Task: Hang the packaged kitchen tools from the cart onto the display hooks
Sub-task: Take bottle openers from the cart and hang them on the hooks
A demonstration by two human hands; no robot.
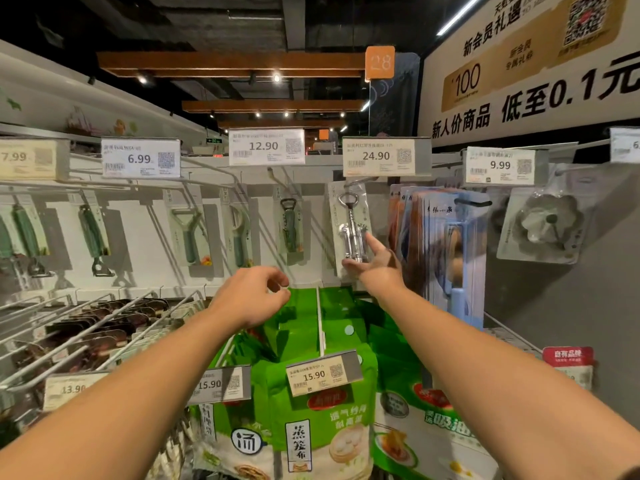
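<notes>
Right hand (375,263) touching carded chrome corkscrew (353,230) (clear blister) — left hand (254,294) loosely curled

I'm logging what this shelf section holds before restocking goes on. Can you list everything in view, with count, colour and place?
Corkscrew pack: one, silver tool on a clear card, hanging under the 24.90 tag.
Green-handled tool packs: at least five, green, upper hooks to the left.
Blue packs: a thick stack, blue and orange, hook right of the corkscrew.
Flower-shaped metal item: one, silver, far right under the 9.99 tag.
Green pouches: several, green and white, lower hooks in the centre.
Dark packs: many, brown, lower left hooks.
Left hand: one, fingers loosely curled, holding nothing.
Right hand: one, open, touching the corkscrew pack's lower edge.
</notes>
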